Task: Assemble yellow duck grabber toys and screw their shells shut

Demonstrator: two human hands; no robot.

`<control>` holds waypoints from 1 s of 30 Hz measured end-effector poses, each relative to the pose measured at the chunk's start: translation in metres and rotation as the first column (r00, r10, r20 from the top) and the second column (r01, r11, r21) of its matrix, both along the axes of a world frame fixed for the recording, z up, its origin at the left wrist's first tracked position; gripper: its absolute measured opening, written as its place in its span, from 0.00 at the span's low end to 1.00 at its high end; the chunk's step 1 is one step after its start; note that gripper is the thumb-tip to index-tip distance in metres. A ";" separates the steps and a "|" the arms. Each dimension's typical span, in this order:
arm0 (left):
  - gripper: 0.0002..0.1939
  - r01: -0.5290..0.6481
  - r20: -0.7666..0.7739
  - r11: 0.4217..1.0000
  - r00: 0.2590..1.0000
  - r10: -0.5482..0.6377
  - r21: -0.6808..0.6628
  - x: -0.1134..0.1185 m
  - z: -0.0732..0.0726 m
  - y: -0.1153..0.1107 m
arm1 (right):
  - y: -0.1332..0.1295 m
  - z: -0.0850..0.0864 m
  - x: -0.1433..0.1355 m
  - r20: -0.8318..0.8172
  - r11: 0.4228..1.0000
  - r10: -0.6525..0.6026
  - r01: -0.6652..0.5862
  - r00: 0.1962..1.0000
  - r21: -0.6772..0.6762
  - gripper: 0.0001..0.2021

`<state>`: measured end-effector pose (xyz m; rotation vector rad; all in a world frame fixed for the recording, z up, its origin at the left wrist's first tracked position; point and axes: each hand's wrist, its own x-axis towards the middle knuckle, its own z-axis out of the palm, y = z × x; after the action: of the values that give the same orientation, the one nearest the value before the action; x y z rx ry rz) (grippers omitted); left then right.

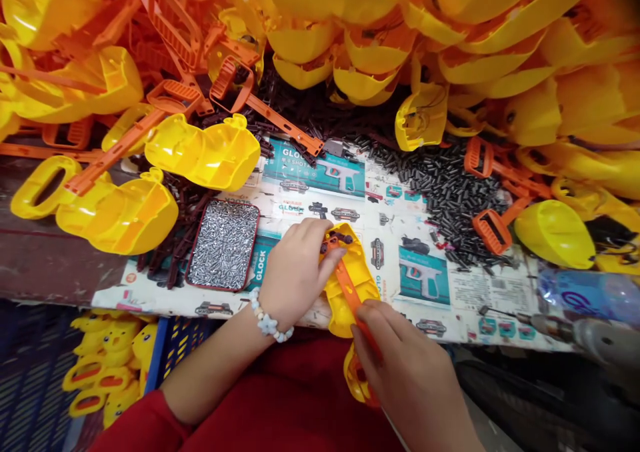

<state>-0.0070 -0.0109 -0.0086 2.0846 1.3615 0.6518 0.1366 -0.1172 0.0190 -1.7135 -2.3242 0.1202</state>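
A yellow plastic shell (367,275) lies open side up at the front edge of the table, with an orange bar (349,287) along its inside. My left hand (300,265), with a beaded bracelet on the wrist, is closed on the far end of the shell, its thumb beside small dark parts on the bar. Lower down, my right hand (405,355) is closed round the near end of the orange bar. The shell's handle loop (356,379) hangs below the table edge, partly hidden by that hand.
A tray of small silver screws (225,245) sits left. Black cylinders (463,199) are heaped right, near a bottle (590,295) and an electric screwdriver (580,332). Yellow shells (203,152) and orange parts pile up behind. A blue crate (173,345) with yellow duck toys (117,339) stands lower left.
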 end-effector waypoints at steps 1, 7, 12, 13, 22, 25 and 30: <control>0.10 -0.013 -0.001 1.000 1.000 0.013 0.009 0.000 0.000 0.000 | 0.001 0.002 0.001 -0.014 1.000 -0.004 0.005 1.000 0.007 0.10; 0.03 0.006 0.049 1.000 0.999 -0.006 0.015 -0.012 0.002 -0.001 | 0.037 0.011 0.031 -0.248 0.997 -0.040 0.055 0.968 0.056 0.06; 0.04 0.026 0.077 1.000 0.997 -0.026 0.003 -0.022 0.001 -0.005 | 0.118 -0.005 0.057 -0.040 0.986 -0.165 0.166 0.985 0.019 0.05; 0.04 0.029 0.080 1.000 0.996 -0.030 0.003 -0.023 0.001 -0.006 | 0.137 -0.009 0.057 -0.017 0.984 -0.176 0.176 0.984 0.008 0.05; 0.04 -0.006 0.140 1.000 0.990 0.005 0.012 -0.022 -0.004 -0.006 | 0.224 -0.029 0.027 0.079 0.983 -0.174 0.178 0.982 -0.039 0.04; 0.04 -0.009 0.146 1.000 0.989 0.010 -0.004 -0.022 -0.005 -0.007 | 0.198 -0.020 0.031 0.015 0.989 -0.135 0.136 0.991 -0.064 0.02; 0.04 -0.003 0.119 0.999 0.993 0.007 -0.038 -0.021 -0.002 -0.007 | 0.114 0.009 0.024 -0.322 0.993 0.115 -0.114 0.940 0.022 0.02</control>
<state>-0.0284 -0.0180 -0.0105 1.9799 1.3025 0.7350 0.1605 -0.0033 0.0285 -1.4303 -2.1732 0.3888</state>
